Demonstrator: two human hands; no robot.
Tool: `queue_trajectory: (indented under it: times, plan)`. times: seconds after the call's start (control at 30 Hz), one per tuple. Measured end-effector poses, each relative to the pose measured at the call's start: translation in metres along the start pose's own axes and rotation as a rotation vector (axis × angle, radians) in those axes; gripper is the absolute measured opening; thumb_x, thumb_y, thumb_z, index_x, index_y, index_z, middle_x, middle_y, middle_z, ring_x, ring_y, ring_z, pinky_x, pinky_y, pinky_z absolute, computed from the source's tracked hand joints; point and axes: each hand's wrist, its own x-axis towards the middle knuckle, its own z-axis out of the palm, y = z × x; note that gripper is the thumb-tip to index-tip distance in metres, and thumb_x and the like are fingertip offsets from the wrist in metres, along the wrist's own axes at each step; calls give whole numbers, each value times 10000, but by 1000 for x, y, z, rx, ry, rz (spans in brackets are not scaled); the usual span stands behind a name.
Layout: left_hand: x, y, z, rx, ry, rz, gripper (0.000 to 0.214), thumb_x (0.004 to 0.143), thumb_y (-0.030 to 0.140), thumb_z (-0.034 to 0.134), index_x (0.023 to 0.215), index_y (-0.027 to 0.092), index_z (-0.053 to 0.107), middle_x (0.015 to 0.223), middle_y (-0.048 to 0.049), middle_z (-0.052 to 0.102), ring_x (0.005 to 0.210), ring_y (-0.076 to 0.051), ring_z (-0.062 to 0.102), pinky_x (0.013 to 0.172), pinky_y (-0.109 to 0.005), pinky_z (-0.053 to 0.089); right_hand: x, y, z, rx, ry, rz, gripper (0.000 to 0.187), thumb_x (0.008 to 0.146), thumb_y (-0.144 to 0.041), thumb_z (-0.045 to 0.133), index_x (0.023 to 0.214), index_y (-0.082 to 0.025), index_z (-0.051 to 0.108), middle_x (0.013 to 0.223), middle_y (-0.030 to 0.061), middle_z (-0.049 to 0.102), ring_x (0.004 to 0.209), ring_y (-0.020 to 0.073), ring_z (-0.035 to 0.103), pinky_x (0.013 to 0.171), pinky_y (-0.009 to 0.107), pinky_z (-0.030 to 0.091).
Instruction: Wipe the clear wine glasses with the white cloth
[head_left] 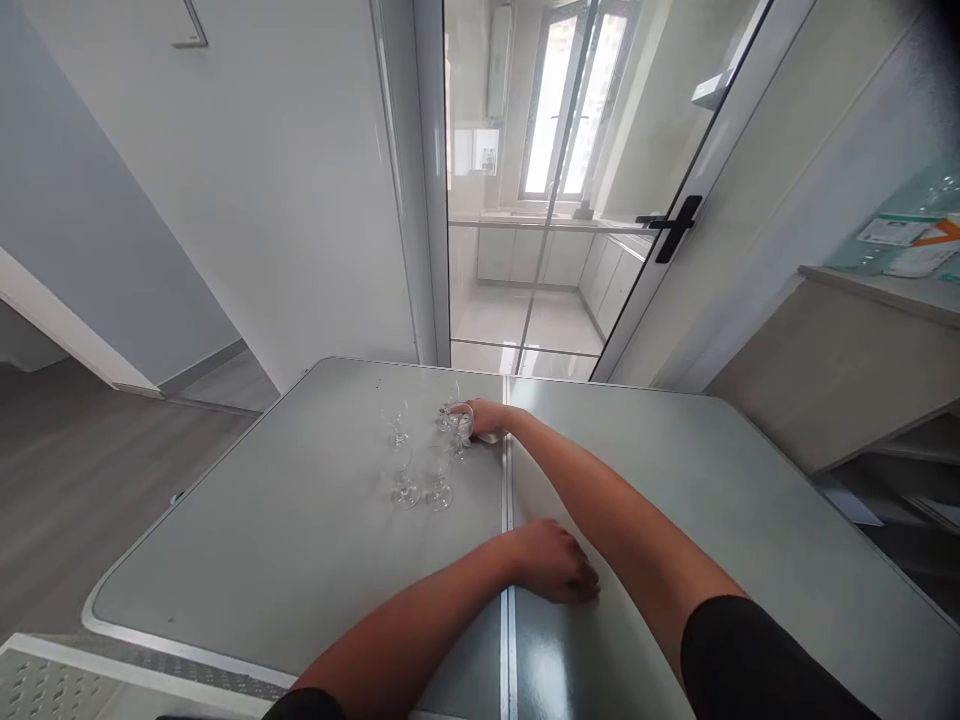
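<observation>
Several small clear stemmed glasses stand in a loose group on a grey folding table [300, 540]. My right hand [484, 418] reaches far across the table and is closed around one small glass [460, 424] at the far side of the group. Two glasses [405, 478] [439, 478] stand nearer to me, another glass [397, 422] stands at the back left. My left hand [555, 562] rests on the tabletop near the centre seam, fingers curled down loosely, nothing visible in it.
A metal seam [507, 500] runs down the middle of the table. Behind the table a glass door with a black handle [673, 226] opens onto a bright kitchen. A shelf unit with papers [900, 250] stands at the right.
</observation>
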Motion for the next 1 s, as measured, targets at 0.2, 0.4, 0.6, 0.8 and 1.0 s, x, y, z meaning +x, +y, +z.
queue_trajectory:
  times: [0.2,0.4,0.6,0.8,1.0]
  plan:
    - [2,-6,6,-17,98,79,253,908,316,589,699,221,694,774,-13,759,728,-184,676,605,-327,402,-29,21,-11,117,80,86,503,606,-35,630,1068,-183,762,1058,67,767,962,253,673,820,276,492]
    - [3,-11,8,-48,233,-9,266,881,275,608,630,203,660,703,-22,734,659,-165,641,587,-306,375,-74,29,-13,255,95,88,524,701,-162,680,1222,-211,708,1134,56,738,954,218,672,794,270,513]
    - [0,-7,8,-104,219,-70,242,852,240,625,614,218,664,711,13,749,627,-140,640,515,-296,327,-57,1,25,438,4,-6,483,606,-203,783,1089,-213,775,970,8,759,906,203,666,791,258,505]
    - [-3,-4,-1,-184,330,-33,401,875,261,600,496,204,484,547,-1,638,571,-129,597,536,-276,357,-58,10,35,411,98,14,302,667,-130,612,902,-155,798,821,17,752,786,186,657,702,248,474]
    - [-5,-4,-5,-139,479,-28,410,850,175,577,490,220,386,506,-7,575,545,-136,572,509,-287,337,-66,11,35,342,82,-51,584,616,-58,623,1168,-195,756,980,9,771,867,189,676,757,239,489]
